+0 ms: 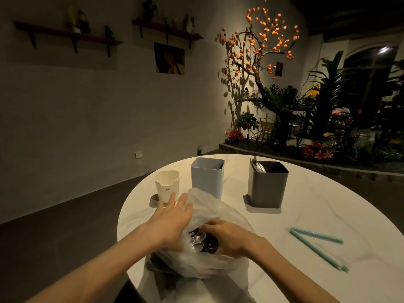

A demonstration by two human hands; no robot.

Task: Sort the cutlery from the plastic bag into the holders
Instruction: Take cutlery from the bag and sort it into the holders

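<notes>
Right hand (227, 237) fingertips: buried inside the plastic bag (209, 217), hold on anything not readable.
Left hand (172, 221) palm: pressed to the bag's side, underside unseen.
Cutlery in bag (197, 242): clear spoon bowls and dark pieces jumbled, count and kinds unclear.
Bag's lower part: hanging past the counter (306, 206) edge, cut off at the bottom.
Grey holder (267, 186) contents: only a few tips above the rim, rest hidden.
Blue holder (207, 178) and white holder (167, 185) interiors: not visible.
White holder print: too small to read.
Shelf (67, 36) ornaments: too dark to identify.
</notes>
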